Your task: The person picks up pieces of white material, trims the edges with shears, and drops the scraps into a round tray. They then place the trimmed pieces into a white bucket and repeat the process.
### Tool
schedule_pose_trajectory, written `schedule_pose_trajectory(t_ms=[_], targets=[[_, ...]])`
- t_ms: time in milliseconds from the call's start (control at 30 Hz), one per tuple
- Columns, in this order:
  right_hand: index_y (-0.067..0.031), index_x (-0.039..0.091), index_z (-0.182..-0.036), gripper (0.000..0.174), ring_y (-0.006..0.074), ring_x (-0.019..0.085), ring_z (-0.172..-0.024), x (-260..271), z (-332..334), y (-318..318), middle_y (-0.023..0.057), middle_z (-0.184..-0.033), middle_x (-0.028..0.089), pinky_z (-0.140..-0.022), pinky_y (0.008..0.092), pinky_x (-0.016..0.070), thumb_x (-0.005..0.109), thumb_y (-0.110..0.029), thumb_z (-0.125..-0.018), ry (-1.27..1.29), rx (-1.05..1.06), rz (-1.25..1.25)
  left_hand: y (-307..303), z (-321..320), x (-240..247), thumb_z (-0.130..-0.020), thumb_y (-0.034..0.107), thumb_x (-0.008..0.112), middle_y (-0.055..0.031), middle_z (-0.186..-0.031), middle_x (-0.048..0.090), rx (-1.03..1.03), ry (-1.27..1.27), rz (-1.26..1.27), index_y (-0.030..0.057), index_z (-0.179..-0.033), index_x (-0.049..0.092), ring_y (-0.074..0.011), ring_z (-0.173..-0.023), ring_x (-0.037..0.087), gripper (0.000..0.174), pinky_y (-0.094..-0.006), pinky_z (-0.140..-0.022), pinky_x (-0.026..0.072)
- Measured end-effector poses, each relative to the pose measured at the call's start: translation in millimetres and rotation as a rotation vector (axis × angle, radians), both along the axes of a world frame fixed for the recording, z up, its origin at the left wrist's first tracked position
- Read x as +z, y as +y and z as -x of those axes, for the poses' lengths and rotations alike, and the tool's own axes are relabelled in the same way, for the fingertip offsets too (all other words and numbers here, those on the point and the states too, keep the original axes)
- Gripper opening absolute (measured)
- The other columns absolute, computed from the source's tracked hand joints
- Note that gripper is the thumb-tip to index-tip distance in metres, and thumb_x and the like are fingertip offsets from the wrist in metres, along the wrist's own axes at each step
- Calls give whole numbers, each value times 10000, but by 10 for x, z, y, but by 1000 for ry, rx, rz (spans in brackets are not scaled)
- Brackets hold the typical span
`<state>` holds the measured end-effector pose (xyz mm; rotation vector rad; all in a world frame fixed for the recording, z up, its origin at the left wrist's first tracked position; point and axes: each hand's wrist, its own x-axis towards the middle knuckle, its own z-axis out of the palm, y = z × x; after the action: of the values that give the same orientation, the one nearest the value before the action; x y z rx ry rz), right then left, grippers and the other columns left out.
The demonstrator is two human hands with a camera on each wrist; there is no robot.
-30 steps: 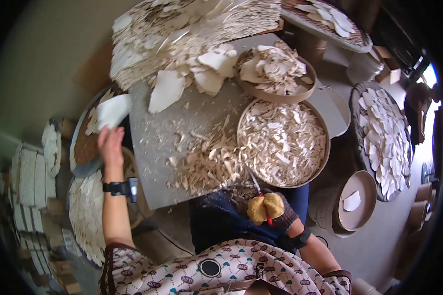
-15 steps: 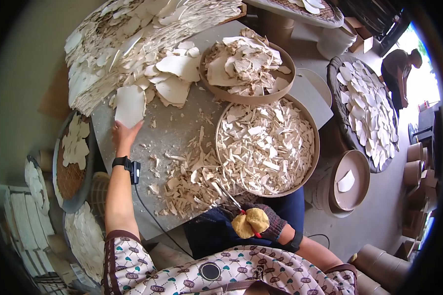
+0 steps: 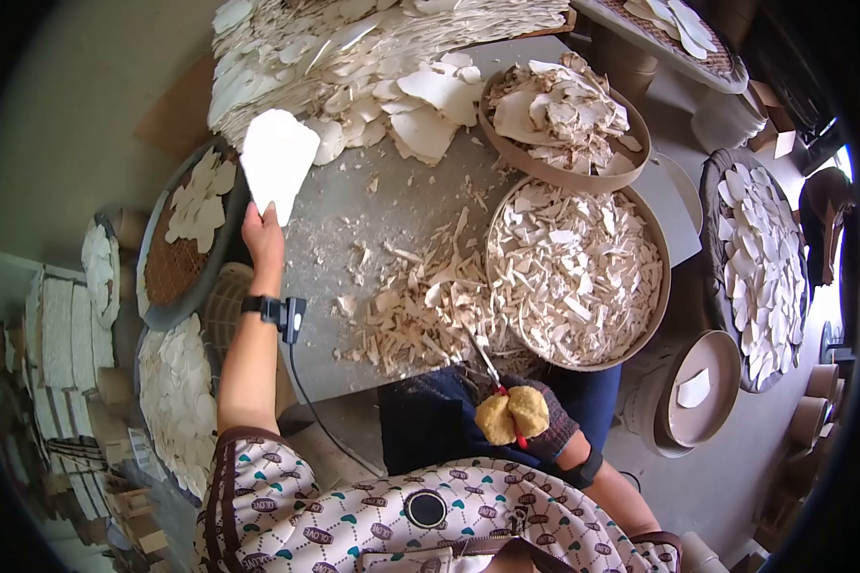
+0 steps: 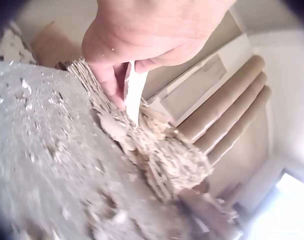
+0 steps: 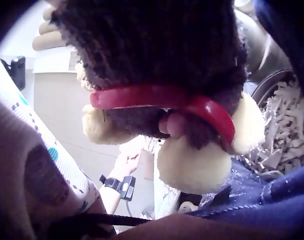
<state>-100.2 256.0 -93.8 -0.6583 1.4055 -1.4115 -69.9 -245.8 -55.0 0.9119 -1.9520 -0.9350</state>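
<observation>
In the head view my left hand (image 3: 266, 239) pinches the narrow end of a flat white slice (image 3: 279, 158), over the table's left edge near the stack. The left wrist view shows this slice (image 4: 136, 92) edge-on between thumb and fingers. My right hand (image 3: 554, 425), in a dark knitted glove, grips scissors (image 3: 483, 355) low over my lap. Their red handles (image 5: 142, 97) carry yellow padding (image 3: 511, 414). The blades point at a heap of pale trimmings (image 3: 420, 315) on the table's front edge.
A tall stack of slices (image 3: 354, 57) stands at the back. Two round trays of offcuts, an upper tray (image 3: 597, 180) and a lower tray (image 3: 661, 286), overlap at the right. Left of the table is a woven tray (image 3: 177, 272) with slices; a slice-covered tray (image 3: 760, 267) stands at far right.
My left hand has moved from over the woven tray to the slices at the stack, then drawn back slightly with a slice raised. My right hand keeps the scissors low. The head view has shifted.
</observation>
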Motion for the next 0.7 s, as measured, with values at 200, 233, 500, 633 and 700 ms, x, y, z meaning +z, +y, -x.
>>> schedule_pose_trajectory(t_ms=[200, 233, 500, 633, 700], targets=[[18, 567, -963, 198, 187, 611, -834, 104, -44, -75, 104, -912, 629, -735, 306, 490, 532, -155, -874, -448, -175, 249, 1391, -665, 625, -860, 27, 489, -113, -1078, 576, -316, 386, -866, 1, -1172, 445, -195, -936, 591, 316, -306, -749, 511], [12, 571, -962, 202, 185, 612, -812, 3, -49, -97, 100, -911, 630, -717, 307, 490, 522, -164, -876, -444, -179, 301, 1612, -735, 653, -856, 17, 489, -115, -1092, 568, -351, 388, -904, 7, -1189, 431, -193, -962, 582, 339, -310, -763, 514], [-58, 502, -1111, 270, 168, 581, -793, -291, 52, -45, 61, -848, 594, -716, 273, 476, 517, -232, -905, -304, -126, 382, 2930, -991, 576, -835, -25, 509, -118, -1175, 511, -484, 237, -968, 26, -1274, 328, -175, -1045, 527, 477, -317, -885, 448], [-78, 480, -1178, 345, 214, 550, -996, -189, 37, 73, 85, -1074, 551, -881, 344, 438, 493, -283, -901, -394, -170, 328, 3115, -1045, 541, -833, -49, 512, -132, -1172, 514, -567, 172, -989, 24, -1275, 307, -160, -1050, 520, 493, -307, -915, 419], [-86, 450, -1222, 386, 218, 522, -1085, -241, 50, 122, 85, -1171, 522, -958, 355, 403, 483, -299, -902, -366, -167, 257, 3125, -1055, 524, -834, -52, 514, -137, -1154, 532, -584, 125, -1009, 15, -1290, 298, -160, -1043, 527, 509, -303, -917, 413]])
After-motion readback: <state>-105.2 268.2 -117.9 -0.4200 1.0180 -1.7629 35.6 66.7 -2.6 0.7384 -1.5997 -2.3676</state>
